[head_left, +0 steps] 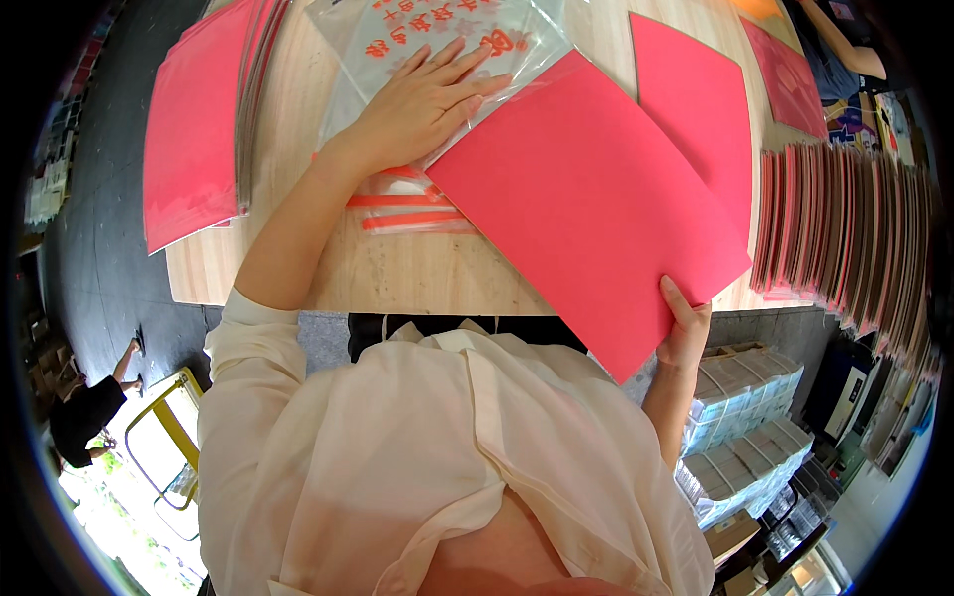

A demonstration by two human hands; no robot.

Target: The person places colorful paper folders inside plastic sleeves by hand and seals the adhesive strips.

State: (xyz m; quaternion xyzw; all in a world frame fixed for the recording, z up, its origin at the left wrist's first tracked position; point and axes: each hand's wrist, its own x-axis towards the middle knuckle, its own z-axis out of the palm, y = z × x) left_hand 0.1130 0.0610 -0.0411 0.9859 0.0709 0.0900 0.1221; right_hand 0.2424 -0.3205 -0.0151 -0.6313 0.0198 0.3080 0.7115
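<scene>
In the head view, the red sheet [596, 209] lies aslant over the tabletop [397, 283], its lowest corner reaching past the near edge toward the person's cream shirt [397, 427]. The right hand [686, 326] has hold of the red sheet near its right-hand corner, the thumb on the upper face and the other fingers mostly hidden underneath. Up and to the left of the red sheet, the left hand [432, 104] is palm down and open, fingers loosely spread, resting on a clear bag [358, 84] with red printing; it does not appear to grip anything. The bag meets the upper-left edge of the red sheet, but whether any of the sheet is inside cannot be told. Just left of the red sheet's left corner lie more clear bags with orange-red strips [407, 219]. Beyond the red sheet, to the upper right, a second red sheet [696, 109] lies partly covered by it. Well to the left of the red sheet stands a stack of red folders [194, 129]; to its right, a long row of cards on edge [845, 228]. A co-worker's arm [845, 45] shows beyond it, far upper right.
</scene>
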